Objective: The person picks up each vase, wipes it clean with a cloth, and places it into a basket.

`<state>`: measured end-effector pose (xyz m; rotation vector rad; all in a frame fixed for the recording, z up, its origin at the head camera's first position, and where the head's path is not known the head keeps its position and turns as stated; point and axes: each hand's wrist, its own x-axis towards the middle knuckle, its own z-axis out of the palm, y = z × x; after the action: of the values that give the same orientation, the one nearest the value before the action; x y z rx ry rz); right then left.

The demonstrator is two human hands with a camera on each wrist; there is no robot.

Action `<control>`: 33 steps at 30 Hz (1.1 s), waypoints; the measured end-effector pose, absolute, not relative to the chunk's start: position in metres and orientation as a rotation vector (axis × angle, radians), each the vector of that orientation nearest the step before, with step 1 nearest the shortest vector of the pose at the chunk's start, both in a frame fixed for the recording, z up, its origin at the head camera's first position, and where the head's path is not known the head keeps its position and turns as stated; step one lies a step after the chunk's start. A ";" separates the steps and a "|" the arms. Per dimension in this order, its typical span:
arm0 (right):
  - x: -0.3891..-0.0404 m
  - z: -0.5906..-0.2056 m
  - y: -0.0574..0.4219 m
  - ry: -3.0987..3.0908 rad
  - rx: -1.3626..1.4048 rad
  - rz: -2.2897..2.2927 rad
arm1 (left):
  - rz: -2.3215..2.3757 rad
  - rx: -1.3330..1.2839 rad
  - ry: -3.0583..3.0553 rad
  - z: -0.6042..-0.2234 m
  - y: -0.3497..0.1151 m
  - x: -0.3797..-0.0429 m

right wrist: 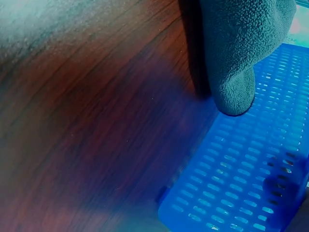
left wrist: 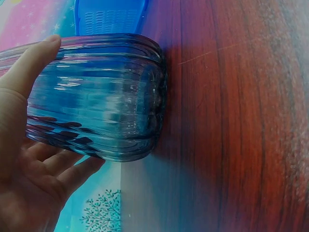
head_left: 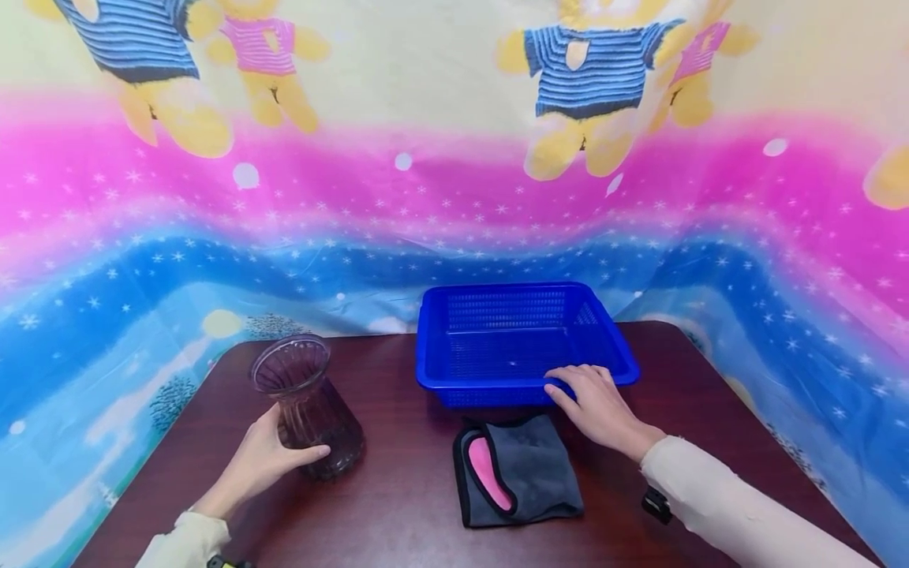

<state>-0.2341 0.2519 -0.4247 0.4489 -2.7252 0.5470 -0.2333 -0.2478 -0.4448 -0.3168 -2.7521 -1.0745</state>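
A clear ribbed glass vase (head_left: 323, 426) with a flared, wavy mouth is at the left of the table. My left hand (head_left: 259, 457) holds it from the left side, thumb across the front and fingers behind; the left wrist view shows the same grip round the glass (left wrist: 101, 96). Whether its base touches the table, I cannot tell. At the back stands a blue plastic basket (head_left: 490, 384), whose near rim my right hand (head_left: 596, 406) grips, fingers over the edge and thumb in front. Only the basket's perforated wall (right wrist: 231, 169) shows well in the right wrist view.
A folded grey fleecy cloth item (head_left: 536, 465) with black edging and a pink patch lies in front of the basket. Beneath everything is a dark reddish wooden table (head_left: 398, 473). A printed curtain (head_left: 454, 189) with bears and snowflakes hangs behind and at both sides.
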 end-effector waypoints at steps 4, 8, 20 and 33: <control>-0.236 -0.426 0.249 -2.733 0.423 0.545 | -1.065 -0.302 -2.750 -0.446 -0.249 -0.233; -0.236 -0.425 0.247 -2.739 0.404 0.554 | -1.062 -0.304 -2.745 -0.446 -0.248 -0.232; -0.238 -0.421 0.246 -2.760 0.407 0.573 | -1.006 -0.278 -2.672 -0.431 -0.245 -0.231; -0.237 -0.420 0.249 -2.768 0.401 0.593 | -1.048 -0.313 -2.585 -0.399 -0.237 -0.239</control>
<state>-0.2374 0.2495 -0.4204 0.4014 -2.7685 0.5926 -0.2389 -0.2375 -0.3994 -0.3133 -2.5850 -1.0479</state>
